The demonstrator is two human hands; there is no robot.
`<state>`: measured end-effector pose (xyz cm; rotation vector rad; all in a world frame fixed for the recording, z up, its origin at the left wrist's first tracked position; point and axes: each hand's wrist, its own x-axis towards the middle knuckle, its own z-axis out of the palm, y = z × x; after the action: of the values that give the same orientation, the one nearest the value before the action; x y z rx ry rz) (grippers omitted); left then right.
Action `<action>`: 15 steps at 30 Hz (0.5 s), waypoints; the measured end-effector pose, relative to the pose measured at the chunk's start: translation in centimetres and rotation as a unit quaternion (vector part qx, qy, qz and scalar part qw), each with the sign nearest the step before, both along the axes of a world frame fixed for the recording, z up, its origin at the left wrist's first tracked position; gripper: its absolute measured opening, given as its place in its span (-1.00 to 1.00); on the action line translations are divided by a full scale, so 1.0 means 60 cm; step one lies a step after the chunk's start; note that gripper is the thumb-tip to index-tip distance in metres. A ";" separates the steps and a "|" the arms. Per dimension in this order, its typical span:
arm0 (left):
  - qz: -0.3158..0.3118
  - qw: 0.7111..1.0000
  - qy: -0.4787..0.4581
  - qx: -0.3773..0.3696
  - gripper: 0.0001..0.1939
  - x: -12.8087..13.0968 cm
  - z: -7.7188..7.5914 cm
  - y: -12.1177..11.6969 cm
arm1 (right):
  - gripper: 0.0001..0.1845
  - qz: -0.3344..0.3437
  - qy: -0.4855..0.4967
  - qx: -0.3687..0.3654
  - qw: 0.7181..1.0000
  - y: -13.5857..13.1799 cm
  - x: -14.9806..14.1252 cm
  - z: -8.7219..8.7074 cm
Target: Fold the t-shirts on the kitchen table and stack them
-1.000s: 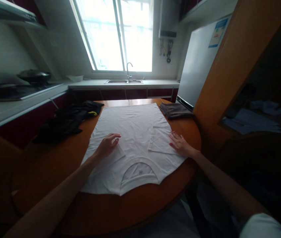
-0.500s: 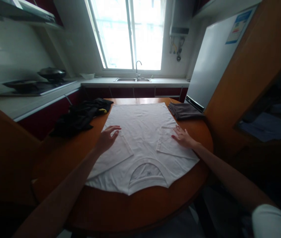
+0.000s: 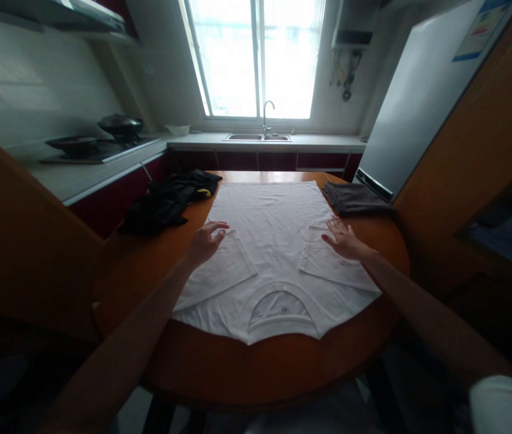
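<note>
A white T-shirt (image 3: 274,235) lies spread on the round wooden table, its neckline toward me and its hem at the far side. Both sleeves are folded inward over the body. My left hand (image 3: 208,243) is at the shirt's left edge beside the left sleeve, fingers bent and apart with nothing in them; whether it touches the cloth I cannot tell. Over the right sleeve, near the shirt's right edge, my right hand (image 3: 344,239) has its fingers spread and holds nothing.
Dark crumpled clothing (image 3: 165,202) with a yellow patch lies at the table's (image 3: 220,374) left. A folded dark grey garment (image 3: 358,199) sits at the right. Beyond are a counter with a sink (image 3: 256,137), a stove with pans (image 3: 120,125), and a fridge (image 3: 418,90).
The whole view has shifted, so the table and shirt sit further right in the picture. Both hands stay at about the same places on the shirt, which looks unchanged.
</note>
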<state>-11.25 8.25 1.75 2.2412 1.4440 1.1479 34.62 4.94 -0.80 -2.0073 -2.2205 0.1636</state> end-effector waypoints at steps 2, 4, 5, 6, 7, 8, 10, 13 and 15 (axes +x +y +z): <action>-0.007 1.000 0.011 -0.002 -0.65 0.003 -0.004 -0.001 | -0.15 0.003 0.005 0.001 1.000 -0.010 -0.027 0.001; -0.015 1.000 0.024 -0.008 -0.65 0.006 -0.008 -0.003 | -0.18 -0.002 0.003 -0.005 1.000 -0.023 -0.053 -0.010; -0.021 0.999 0.029 -0.012 -0.65 0.008 -0.010 -0.004 | -0.21 -0.003 -0.002 -0.005 1.000 -0.029 -0.063 -0.017; -0.028 0.999 0.032 -0.014 -0.65 0.010 -0.012 -0.005 | -0.23 -0.003 -0.009 -0.003 1.000 -0.034 -0.069 -0.025; -0.037 0.999 0.033 -0.014 -0.66 0.011 -0.013 -0.006 | -0.25 -0.002 -0.014 0.003 1.000 -0.037 -0.073 -0.033; -0.045 0.998 0.034 -0.014 -0.66 0.013 -0.015 -0.008 | -0.26 -0.003 -0.016 0.013 1.000 -0.038 -0.074 -0.039; -0.059 0.997 0.038 -0.013 -0.66 0.016 -0.016 -0.010 | -0.27 0.000 -0.013 0.034 0.999 -0.037 -0.068 -0.046; -0.067 0.996 0.052 -0.018 -0.66 0.019 -0.015 -0.013 | -0.24 -0.022 -0.010 0.051 0.998 -0.031 -0.052 -0.046; -0.069 0.996 0.058 -0.022 -0.67 0.021 -0.015 -0.014 | -0.21 -0.052 -0.013 0.036 0.998 -0.030 -0.045 -0.043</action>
<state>-10.01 7.41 0.84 2.3702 1.3177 0.9485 31.91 3.13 -3.40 -2.0918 -2.0980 0.0466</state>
